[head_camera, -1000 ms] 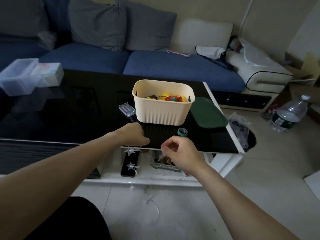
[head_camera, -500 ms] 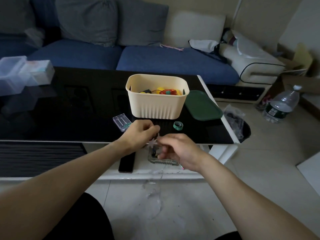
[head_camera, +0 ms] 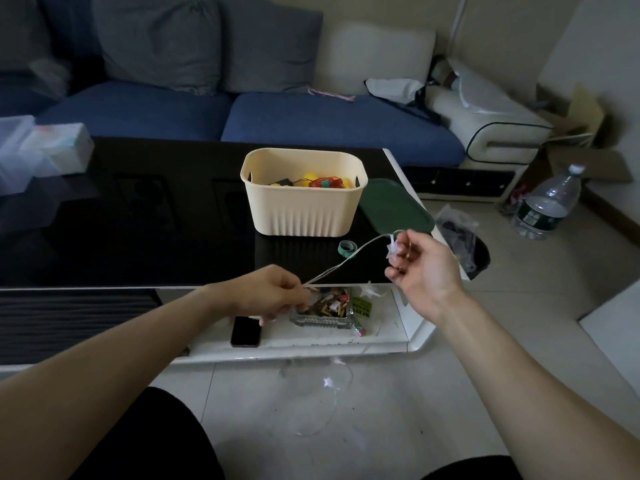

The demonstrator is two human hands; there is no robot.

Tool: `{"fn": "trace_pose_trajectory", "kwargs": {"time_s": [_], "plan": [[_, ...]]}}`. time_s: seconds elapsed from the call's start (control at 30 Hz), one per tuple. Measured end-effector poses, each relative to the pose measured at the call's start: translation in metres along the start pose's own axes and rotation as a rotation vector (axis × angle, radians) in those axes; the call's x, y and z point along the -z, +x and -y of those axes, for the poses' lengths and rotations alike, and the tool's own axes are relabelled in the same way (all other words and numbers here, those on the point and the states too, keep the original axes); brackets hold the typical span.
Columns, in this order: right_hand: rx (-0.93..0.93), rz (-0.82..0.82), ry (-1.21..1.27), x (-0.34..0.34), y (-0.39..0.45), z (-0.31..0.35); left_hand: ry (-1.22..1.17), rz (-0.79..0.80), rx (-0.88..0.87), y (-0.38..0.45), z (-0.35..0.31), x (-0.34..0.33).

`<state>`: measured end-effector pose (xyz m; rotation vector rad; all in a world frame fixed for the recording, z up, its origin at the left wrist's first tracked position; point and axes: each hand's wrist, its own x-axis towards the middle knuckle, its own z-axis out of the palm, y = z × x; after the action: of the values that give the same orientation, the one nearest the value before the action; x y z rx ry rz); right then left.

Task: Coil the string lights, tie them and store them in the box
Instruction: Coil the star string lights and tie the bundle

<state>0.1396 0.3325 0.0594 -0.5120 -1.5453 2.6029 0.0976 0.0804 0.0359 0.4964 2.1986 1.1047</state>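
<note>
A thin clear string of star lights [head_camera: 349, 256] runs taut between my two hands in front of the black table's edge. My left hand [head_camera: 273, 294] pinches the wire at its lower end. Up and to the right, my right hand [head_camera: 420, 270] grips the other end, with a white star at its fingertips. More of the string hangs down and lies in loose loops on the floor [head_camera: 327, 403]. The cream ribbed box [head_camera: 303, 199] stands on the table beyond my hands, with coloured lights inside. A small green tie roll [head_camera: 347, 248] lies in front of the box.
A dark green lid [head_camera: 394, 207] lies right of the box. On the white lower shelf are a black phone [head_camera: 246, 331] and a glass tray of small items [head_camera: 325, 308]. Clear plastic boxes [head_camera: 45, 150] sit far left. A water bottle [head_camera: 549, 204] stands on the floor.
My right hand has moved up and right, drawing the string out into a taut line. My left hand has stayed near the table edge, holding the wire. The camera has tilted down.
</note>
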Motion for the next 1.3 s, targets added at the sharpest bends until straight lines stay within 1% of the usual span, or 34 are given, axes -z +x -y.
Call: {"fn": "trace_pose_trajectory", "kwargs": {"time_s": [0.13,0.2,0.3,0.4,0.5,0.57,0.67,0.77,0.83,0.93,1.07,1.2,1.3], "plan": [[0.015,0.016,-0.117,-0.005,-0.003,0.0,-0.114,0.227,0.155,-0.001,-0.003,-0.006],[0.044,0.017,-0.189,-0.006,-0.002,0.0,-0.15,0.291,0.163,-0.002,-0.005,-0.009],[0.071,0.056,-0.414,-0.004,-0.003,-0.003,-0.258,0.274,0.08,-0.002,-0.01,-0.012],[0.036,0.189,-0.64,-0.004,-0.006,-0.008,-0.385,0.244,0.006,0.001,-0.011,-0.013],[0.005,0.306,-0.782,-0.008,-0.01,-0.014,-0.423,0.229,-0.024,0.003,-0.014,-0.014],[0.021,0.357,-0.868,-0.011,-0.011,-0.019,-0.426,0.227,-0.018,0.003,-0.016,-0.016],[0.093,0.384,-0.926,-0.014,-0.012,-0.027,-0.439,0.181,0.016,0.004,-0.019,-0.017],[0.18,0.368,-0.903,-0.018,-0.013,-0.031,-0.453,0.094,0.013,0.004,-0.018,-0.019],[0.194,0.38,-0.888,-0.019,-0.014,-0.033,-0.493,0.031,-0.011,0.007,-0.016,-0.018],[0.141,0.441,-0.89,-0.02,-0.014,-0.034,-0.595,-0.071,-0.057,0.009,-0.013,-0.017],[0.044,0.496,-0.94,-0.02,-0.014,-0.036,-0.621,-0.192,-0.112,0.01,-0.015,-0.016],[0.019,0.482,-1.082,-0.01,-0.007,-0.037,-0.698,-0.338,-0.117,0.013,-0.016,-0.012],[-0.05,0.458,-1.037,-0.002,-0.001,-0.036,-0.67,-0.407,-0.138,0.013,-0.015,-0.013]]}}
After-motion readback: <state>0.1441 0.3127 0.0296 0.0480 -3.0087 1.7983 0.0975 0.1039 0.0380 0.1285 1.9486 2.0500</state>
